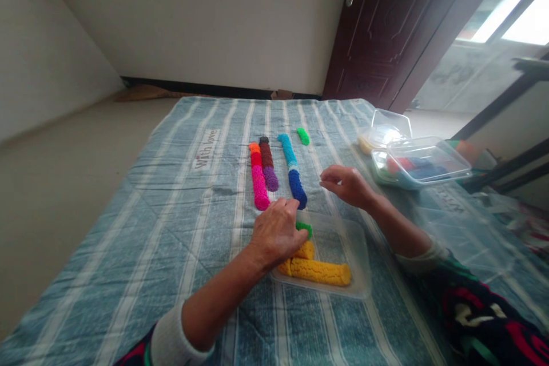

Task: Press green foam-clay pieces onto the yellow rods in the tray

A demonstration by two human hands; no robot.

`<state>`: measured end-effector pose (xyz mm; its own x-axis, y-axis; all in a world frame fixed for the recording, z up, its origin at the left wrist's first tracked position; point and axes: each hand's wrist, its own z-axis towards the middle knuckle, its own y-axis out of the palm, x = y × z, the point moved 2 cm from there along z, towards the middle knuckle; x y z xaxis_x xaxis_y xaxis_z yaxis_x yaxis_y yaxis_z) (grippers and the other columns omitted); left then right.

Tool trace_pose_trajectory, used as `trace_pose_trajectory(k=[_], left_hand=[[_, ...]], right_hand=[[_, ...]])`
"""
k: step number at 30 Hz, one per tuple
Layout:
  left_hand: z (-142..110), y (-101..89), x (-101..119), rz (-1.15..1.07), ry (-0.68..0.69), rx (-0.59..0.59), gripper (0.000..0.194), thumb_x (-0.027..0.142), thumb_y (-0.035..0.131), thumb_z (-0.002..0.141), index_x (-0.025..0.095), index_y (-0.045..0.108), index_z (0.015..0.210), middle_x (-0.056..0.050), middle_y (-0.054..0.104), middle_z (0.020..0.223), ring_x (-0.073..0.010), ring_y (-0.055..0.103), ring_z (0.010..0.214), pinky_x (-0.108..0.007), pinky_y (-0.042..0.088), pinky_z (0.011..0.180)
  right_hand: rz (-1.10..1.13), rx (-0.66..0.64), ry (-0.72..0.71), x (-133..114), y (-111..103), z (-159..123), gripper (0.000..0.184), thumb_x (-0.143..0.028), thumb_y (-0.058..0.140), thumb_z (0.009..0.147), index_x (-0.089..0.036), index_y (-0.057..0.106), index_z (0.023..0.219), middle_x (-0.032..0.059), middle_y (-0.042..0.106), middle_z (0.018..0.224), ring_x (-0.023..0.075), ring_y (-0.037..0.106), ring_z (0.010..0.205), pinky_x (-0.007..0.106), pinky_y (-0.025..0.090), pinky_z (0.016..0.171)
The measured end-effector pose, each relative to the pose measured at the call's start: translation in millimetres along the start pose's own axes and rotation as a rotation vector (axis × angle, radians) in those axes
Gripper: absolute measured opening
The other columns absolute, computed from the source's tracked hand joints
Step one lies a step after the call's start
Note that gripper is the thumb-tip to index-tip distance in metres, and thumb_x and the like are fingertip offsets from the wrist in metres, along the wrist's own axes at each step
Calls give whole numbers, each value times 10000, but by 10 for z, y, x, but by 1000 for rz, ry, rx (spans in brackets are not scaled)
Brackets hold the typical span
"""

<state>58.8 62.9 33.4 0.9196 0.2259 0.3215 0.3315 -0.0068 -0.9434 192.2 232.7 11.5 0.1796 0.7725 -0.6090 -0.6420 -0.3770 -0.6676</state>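
My left hand point(277, 231) reaches over the left side of a clear plastic tub point(362, 263). Its thumb and fingers close on a green bumpy foam-clay piece point(305, 230), partly hidden by the hand. Yellow foam-clay rolls point(321, 271) lie in the tub below it. My right hand point(346, 185) hovers right of a blue foam-clay roll point(291, 168), fingers loosely bent, thumb a little apart, nothing visible in them. Left of the blue roll lie a brown-and-purple roll point(268, 163) and an orange, red and pink roll point(258, 177). A short bright green piece point(303, 136) lies farther back.
Stacked clear tubs point(429, 163) with coloured pieces stand at the right. A clear lid or tray point(467, 243) lies near my right forearm. A striped blue cloth point(141, 240) covers the surface. Beyond its far edge are a wall and a dark door point(386, 28).
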Motion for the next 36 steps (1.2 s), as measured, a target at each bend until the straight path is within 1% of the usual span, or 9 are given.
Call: trace_pose_trajectory(k=[7,13,19,28,36], left_hand=[[-13,-8,-3,-3,2,6,369,272,628,740,141,623,1085,-119,665,1081,-291,629,1065,-375,500,904],[-14,-3,8,-3,-8,7,375,274,629,735,147,620,1088,-117,662,1096,-292,627,1066,-376,501,896],[-15,-24,18,-4,-15,-15,370,287,621,737,149,617,1081,-123,657,1101,-299,621,1066,-377,492,884],[-7,-1,5,-15,-2,7,369,282,625,739,151,619,1084,-127,664,1099,-297,623,1067,-376,489,896],[-17,-29,-3,-42,-2,31,344,275,650,748,144,628,1066,-126,666,1091,-289,615,1094,-365,476,939]], right_hand=[[-47,59,63,98,13,89,89,-245,639,793,-191,645,722,5,635,689,127,547,603,259,443,615],[-23,42,121,172,80,55,74,-237,648,772,-190,649,715,0,636,682,127,551,598,255,438,611],[-22,48,152,182,89,37,73,-243,645,761,-192,646,709,-6,625,666,126,534,591,258,431,607],[35,66,214,232,108,74,97,-278,645,736,-188,640,702,-13,615,633,126,535,575,258,417,590],[26,79,240,344,149,109,140,-311,634,732,-181,650,682,-29,575,566,114,482,534,250,384,561]])
